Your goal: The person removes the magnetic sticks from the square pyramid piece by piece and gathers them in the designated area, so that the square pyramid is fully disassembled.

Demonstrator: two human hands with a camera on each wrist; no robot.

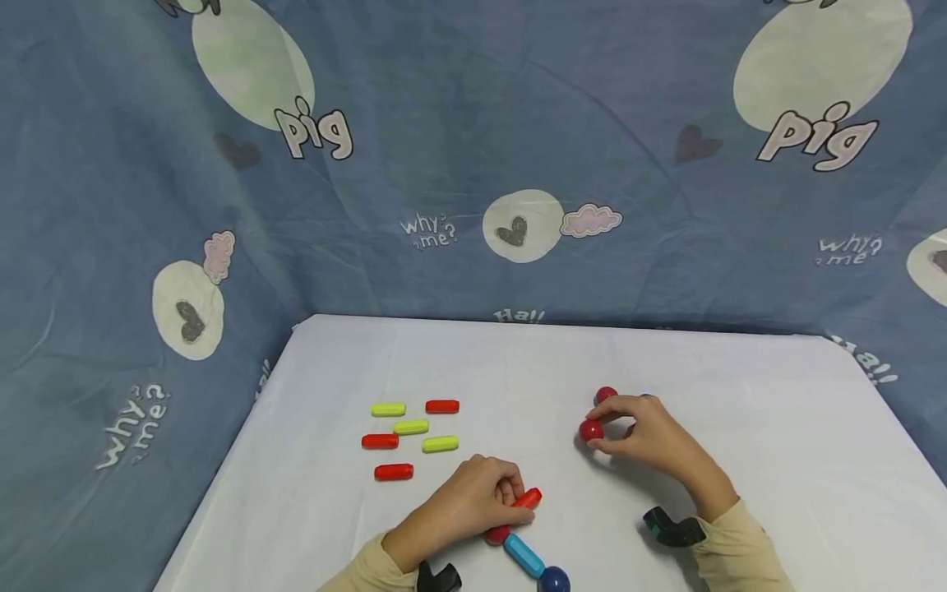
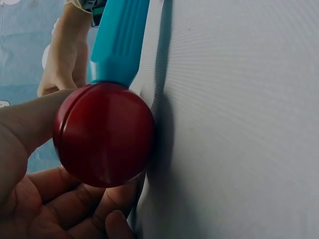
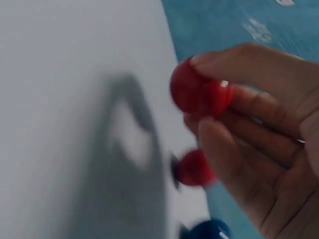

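Toward the front of the white table, my left hand [image 1: 477,497] holds a red rod [image 1: 528,498] between thumb and fingers. Right below that hand sits a red ball [image 2: 107,134], with a light-blue rod [image 1: 524,556] attached to it. The blue rod's other end meets a dark-blue ball [image 1: 554,580]. Farther right, my right hand [image 1: 647,432] pinches a red ball [image 3: 192,89] between thumb and fingertips, raised off the cloth with its shadow below. Just behind it on the table lies another red ball [image 1: 606,395]. A blue ball [image 3: 207,230] is partly hidden by that hand.
Left of centre lie several loose short rods, among them a yellow-green rod [image 1: 440,444] and a red rod [image 1: 394,472]. A blue printed cloth [image 1: 414,164] hangs behind the table [image 1: 333,353]. Each wrist wears a black device [image 1: 672,528].
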